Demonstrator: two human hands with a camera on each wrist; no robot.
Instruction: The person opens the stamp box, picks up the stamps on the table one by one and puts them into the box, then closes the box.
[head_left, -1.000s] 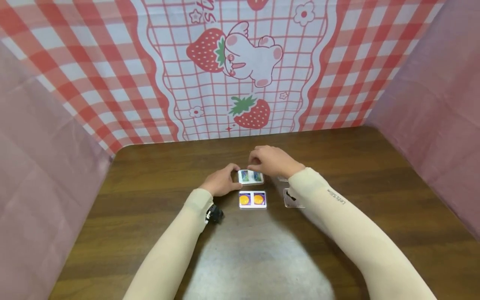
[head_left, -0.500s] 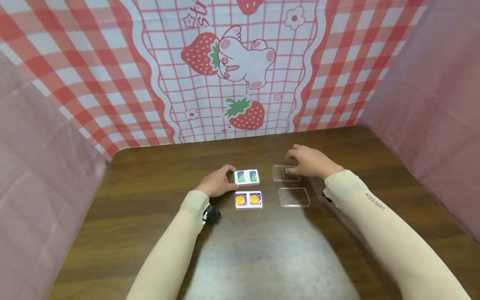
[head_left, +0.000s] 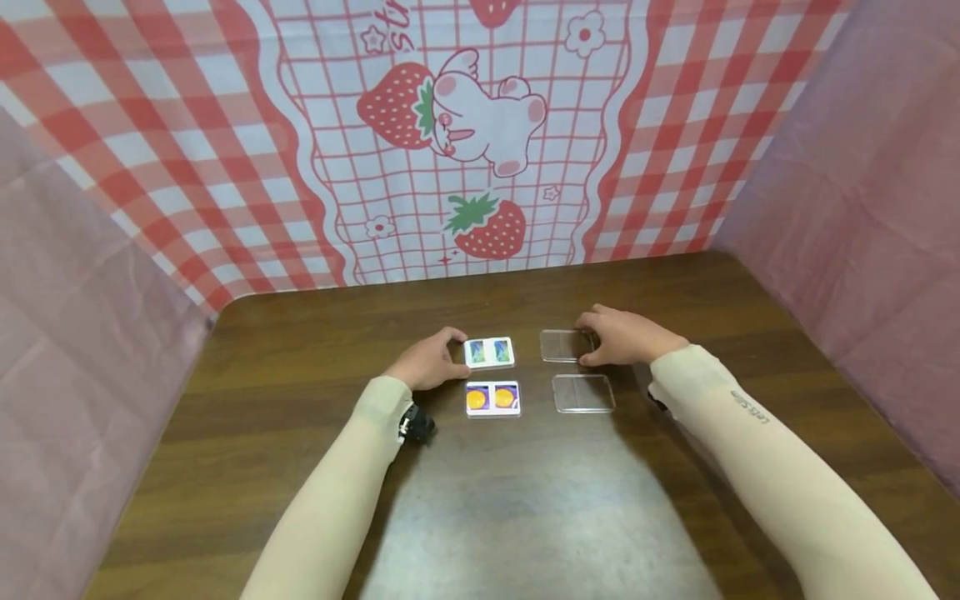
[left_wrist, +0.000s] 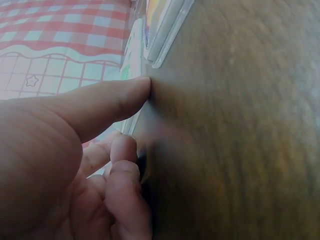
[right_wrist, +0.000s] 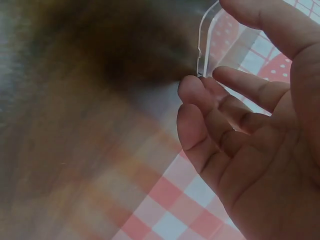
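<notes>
In the head view my left hand [head_left: 422,363] holds the left end of a flat white-framed piece with two blue-green pictures [head_left: 490,352], thumb at the near corner and fingers at the far one. My right hand [head_left: 632,338] has thumb and fingers around the right end of a clear plastic rectangular cover [head_left: 559,345]. The right wrist view catches one rounded end of this cover [right_wrist: 214,37] between thumb and fingertips. Just nearer lies a second framed piece with two orange pictures [head_left: 492,399]. To its right is another clear cover [head_left: 583,394].
All four pieces lie on a brown wooden table [head_left: 480,500]. Behind rises a red-and-white checked cloth [head_left: 480,167] with strawberries, and pink cloth [head_left: 817,208] hangs at both sides. A small black camera [head_left: 417,423] sits at the left wrist.
My right hand has moved from over the blue-green pictures rightward to the far clear cover, then settled around its right end. The left hand stays at the blue-green framed piece.
</notes>
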